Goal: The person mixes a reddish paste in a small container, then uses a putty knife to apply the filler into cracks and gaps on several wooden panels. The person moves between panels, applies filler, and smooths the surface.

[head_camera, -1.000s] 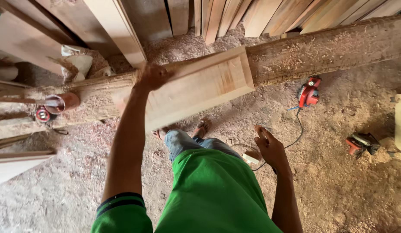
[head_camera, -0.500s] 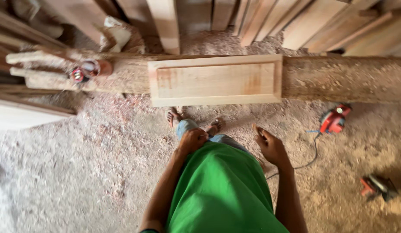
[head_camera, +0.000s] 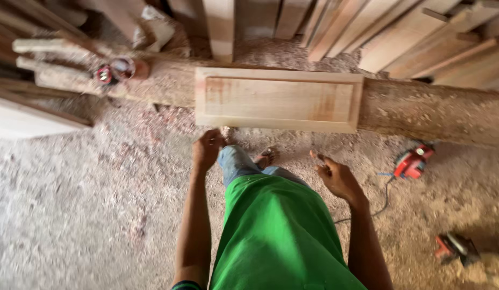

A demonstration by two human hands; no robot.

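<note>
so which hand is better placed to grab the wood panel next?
Probably left. The left hand hangs just below the wood panel at its near-left corner; the right hand sits lower, farther from the edge.

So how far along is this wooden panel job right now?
Done: the framed wooden panel lies flat across the log. In hand: nothing; the left hand and right hand are empty, just short of it. Left: the red power tool lies untouched on the sawdust.
</note>
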